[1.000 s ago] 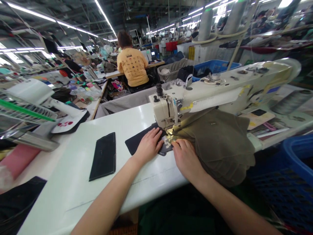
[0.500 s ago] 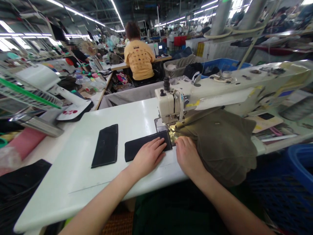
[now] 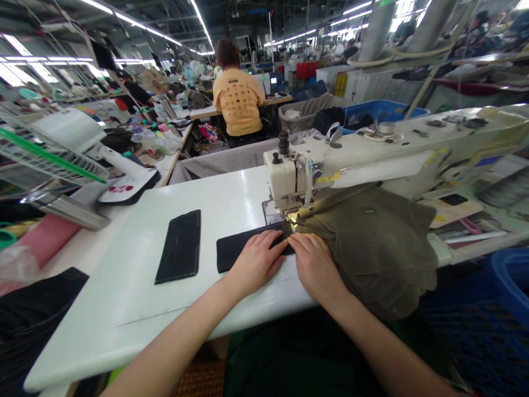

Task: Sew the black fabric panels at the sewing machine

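A black fabric piece lies on the white sewing table, its right end at the needle area of the sewing machine. My left hand rests on this piece, fingers spread a little and pressing it flat. My right hand is at the piece's right end, fingertips close to those of my left hand; its fingers are together, and what is under them is hidden. Olive-brown cloth is bunched right of the needle, beside my right hand. A second black piece lies flat farther left.
A white fan and a metal cylinder stand left. Dark cloth lies at the lower left, a blue basket at the lower right. A person in a yellow shirt sits ahead.
The black piece under my left hand has shifted slightly right, and that hand with it. My right hand has moved a little left onto the piece's end.
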Motion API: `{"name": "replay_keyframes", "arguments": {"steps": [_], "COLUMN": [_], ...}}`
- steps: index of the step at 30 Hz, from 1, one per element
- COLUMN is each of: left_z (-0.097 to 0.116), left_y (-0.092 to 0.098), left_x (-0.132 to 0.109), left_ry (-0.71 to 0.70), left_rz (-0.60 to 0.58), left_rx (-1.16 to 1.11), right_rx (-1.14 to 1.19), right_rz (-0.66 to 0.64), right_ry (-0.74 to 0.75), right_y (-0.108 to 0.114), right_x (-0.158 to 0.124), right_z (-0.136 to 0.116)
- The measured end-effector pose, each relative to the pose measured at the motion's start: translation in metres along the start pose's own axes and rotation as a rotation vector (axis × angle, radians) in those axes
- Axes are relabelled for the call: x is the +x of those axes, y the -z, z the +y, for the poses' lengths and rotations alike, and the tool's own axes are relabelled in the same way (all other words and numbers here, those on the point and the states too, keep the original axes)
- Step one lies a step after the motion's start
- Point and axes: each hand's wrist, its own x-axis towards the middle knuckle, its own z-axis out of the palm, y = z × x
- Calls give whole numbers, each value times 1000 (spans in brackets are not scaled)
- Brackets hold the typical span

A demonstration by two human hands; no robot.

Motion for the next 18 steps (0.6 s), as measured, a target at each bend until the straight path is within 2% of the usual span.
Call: {"name": "replay_keyframes", "arguments": {"steps": [8,18], "left_z": [2,1], "left_y": [-7,-7], "left_x": [3,8], "left_ry": [30,24], "left_rz": [-68,-32], "left_rx": [62,87], "right_rx": [-27,-70], "right_rz": [10,22], "right_ry": [-58,-96], "right_y": [-4,-5], "right_x": [1,2], "right_z": [0,-4]}}
